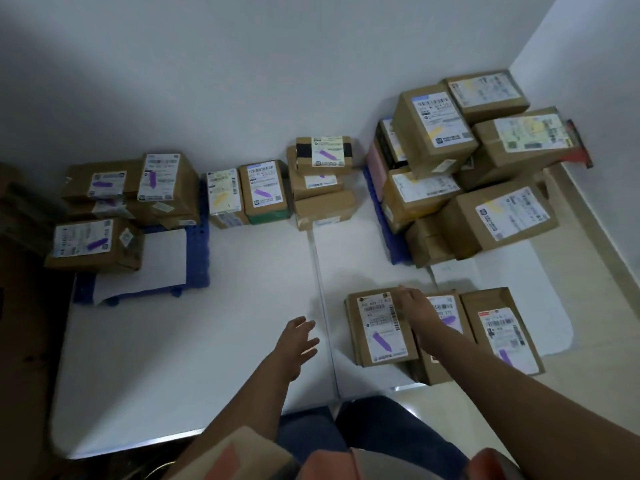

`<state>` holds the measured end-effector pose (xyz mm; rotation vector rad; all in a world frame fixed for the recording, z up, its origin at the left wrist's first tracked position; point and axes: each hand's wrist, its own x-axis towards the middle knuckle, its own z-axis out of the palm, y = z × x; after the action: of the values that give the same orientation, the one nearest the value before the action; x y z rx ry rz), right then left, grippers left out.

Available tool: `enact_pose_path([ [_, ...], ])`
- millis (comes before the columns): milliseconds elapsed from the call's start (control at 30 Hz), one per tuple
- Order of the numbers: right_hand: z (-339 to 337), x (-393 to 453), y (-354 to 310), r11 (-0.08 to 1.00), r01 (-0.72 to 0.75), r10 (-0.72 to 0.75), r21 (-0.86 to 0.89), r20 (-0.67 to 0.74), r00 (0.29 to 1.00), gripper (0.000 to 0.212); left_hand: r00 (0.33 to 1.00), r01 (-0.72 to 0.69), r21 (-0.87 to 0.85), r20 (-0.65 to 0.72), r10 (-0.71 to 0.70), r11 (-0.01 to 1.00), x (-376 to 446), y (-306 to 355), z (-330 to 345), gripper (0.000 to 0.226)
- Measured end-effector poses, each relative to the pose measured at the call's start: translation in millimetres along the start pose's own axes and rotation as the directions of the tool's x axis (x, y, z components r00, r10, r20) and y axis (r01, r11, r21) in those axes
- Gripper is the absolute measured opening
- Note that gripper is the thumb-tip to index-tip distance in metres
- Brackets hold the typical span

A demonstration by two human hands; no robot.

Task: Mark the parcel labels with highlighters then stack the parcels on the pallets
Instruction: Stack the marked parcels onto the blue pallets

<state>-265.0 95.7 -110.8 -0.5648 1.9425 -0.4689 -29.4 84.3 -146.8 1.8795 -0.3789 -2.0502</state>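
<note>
Nearest, three brown parcels lie side by side on the white floor sheet (194, 358) at lower right: the left parcel (381, 329), the middle parcel (446, 327) and the right parcel (502, 330), each with a white label bearing a purple highlighter stroke. The right hand (414, 304) reaches over the seam between the left and middle parcels, fingers extended and flat, holding nothing; whether it touches the cardboard is unclear. The left hand (298, 344) hovers over bare sheet just left of the left parcel, fingers spread wide and empty. Farther back on the right, a tall heap of parcels (467, 174) with yellow-marked labels sits on a blue pallet (384, 216) by the wall corner. At back centre, a small cluster of parcels (277, 188) stands against the wall. At left, purple-marked parcels (114, 206) rest on a second blue pallet (199, 251), partly covered with white paper (156, 261).
</note>
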Motion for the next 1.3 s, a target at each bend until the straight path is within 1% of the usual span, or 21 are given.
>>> enact_pose_path([
  [100, -5.5, -0.3, -0.8, 1.0, 0.01, -0.009, -0.027, 0.037, 0.999, 0.041, 0.998, 0.01, 0.094, 0.055, -0.015, 0.996, -0.6, -13.7, 24.3, 0.046],
  [233, -6.8, 4.8, -0.3, 0.998, 0.03, -0.026, -0.047, 0.088, 0.996, 0.041, 0.992, 0.012, 0.2, 0.119, -0.037, 0.98, 1.8, -22.6, 47.1, 0.053],
  [300, -5.7, 8.7, 1.4, 0.996, 0.042, -0.033, -0.077, 0.114, 0.993, 0.044, 0.99, 0.008, 0.225, 0.136, -0.039, 0.974, 2.6, -23.7, 52.1, 0.056],
  [467, -6.4, 11.9, 2.5, 0.998, 0.032, -0.024, -0.048, 0.147, 0.989, 0.049, 0.991, -0.006, 0.263, 0.128, -0.029, 0.965, 3.0, -22.1, 48.9, 0.056],
  [567, -6.8, 12.9, 5.0, 1.0, -0.016, 0.018, -0.013, 0.171, 0.985, 0.05, 0.987, -0.012, 0.325, 0.153, -0.04, 0.946, 3.0, -24.0, 43.8, 0.06],
  [633, -4.3, 12.6, 5.1, 0.999, -0.044, 0.042, 0.007, 0.194, 0.98, 0.055, 0.982, -0.015, 0.331, 0.182, -0.049, 0.943, 2.2, -24.1, 45.0, 0.065],
  [667, -1.5, 13.0, 5.2, 0.999, -0.051, 0.048, 0.008, 0.209, 0.977, 0.058, 0.981, -0.027, 0.323, 0.192, -0.038, 0.946, 1.8, -24.1, 46.5, 0.066],
  [733, 4.1, 19.6, 12.2, 0.999, -0.034, 0.032, 0.004, 0.228, 0.973, 0.065, 0.979, -0.095, 0.35, 0.201, 0.024, 0.932, -3.1, -23.6, 48.7, 0.065],
  [767, 7.1, 26.9, 18.4, 1.0, -0.024, 0.022, 0.005, 0.235, 0.972, 0.065, 0.978, -0.15, 0.389, 0.195, 0.079, 0.909, -6.6, -23.0, 49.8, 0.066],
  [800, 8.6, 30.2, 22.1, 1.0, -0.018, 0.014, 0.014, 0.237, 0.971, 0.064, 0.972, -0.216, 0.453, 0.182, 0.148, 0.865, -7.2, -23.2, 49.9, 0.071],
  [833, 8.5, 31.9, 24.7, 0.999, -0.022, 0.013, 0.035, 0.241, 0.97, 0.063, 0.96, -0.278, 0.527, 0.172, 0.22, 0.803, -6.4, -23.1, 49.5, 0.077],
  [900, 5.7, 26.8, 22.2, 0.992, -0.078, 0.051, 0.1, 0.25, 0.967, 0.065, 0.933, -0.347, 0.649, 0.163, 0.322, 0.677, -2.1, -23.1, 47.9, 0.088],
  [933, 5.1, 25.0, 21.8, 0.987, -0.106, 0.073, 0.119, 0.258, 0.964, 0.065, 0.92, -0.373, 0.676, 0.176, 0.351, 0.636, 1.9, -23.2, 47.0, 0.089],
  [1000, 4.5, 24.7, 22.8, 0.982, -0.123, 0.08, 0.146, 0.27, 0.96, 0.066, 0.889, -0.435, 0.689, 0.224, 0.4, 0.579, -2.6, -17.3, 49.8, 0.081],
  [1033, 4.1, 26.4, 23.3, 0.979, -0.122, 0.075, 0.162, 0.271, 0.96, 0.068, 0.879, -0.454, 0.691, 0.246, 0.408, 0.562, -3.7, -14.8, 49.6, 0.078],
  [1100, 0.3, 24.0, 15.3, 0.977, -0.108, 0.058, 0.183, 0.262, 0.963, 0.071, 0.865, -0.484, 0.697, 0.29, 0.409, 0.529, -6.9, -7.9, 47.5, 0.077],
  [1133, -3.3, 17.4, 6.1, 0.977, -0.1, 0.048, 0.188, 0.262, 0.964, 0.066, 0.863, -0.489, 0.691, 0.296, 0.409, 0.532, -11.0, -2.8, 46.3, 0.078],
  [1167, -5.9, 11.8, -3.2, 0.975, -0.091, 0.032, 0.205, 0.273, 0.962, 0.057, 0.861, -0.496, 0.672, 0.298, 0.413, 0.55, -11.9, 2.0, 43.2, 0.077],
  [1200, -7.8, 6.7, -11.6, 0.969, -0.083, 0.014, 0.232, 0.286, 0.958, 0.047, 0.862, -0.498, 0.64, 0.291, 0.415, 0.585, -15.4, 8.3, 40.7, 0.076],
  [1233, -7.3, 7.2, -16.6, 0.963, -0.071, -0.008, 0.26, 0.288, 0.958, 0.042, 0.862, -0.502, 0.597, 0.286, 0.419, 0.626, -17.0, 14.2, 37.4, 0.076],
  [1300, -4.8, 6.1, -29.2, 0.947, -0.059, -0.031, 0.317, 0.271, 0.962, 0.044, 0.871, -0.49, 0.52, 0.261, 0.416, 0.7, -19.3, 26.3, 28.1, 0.08],
])
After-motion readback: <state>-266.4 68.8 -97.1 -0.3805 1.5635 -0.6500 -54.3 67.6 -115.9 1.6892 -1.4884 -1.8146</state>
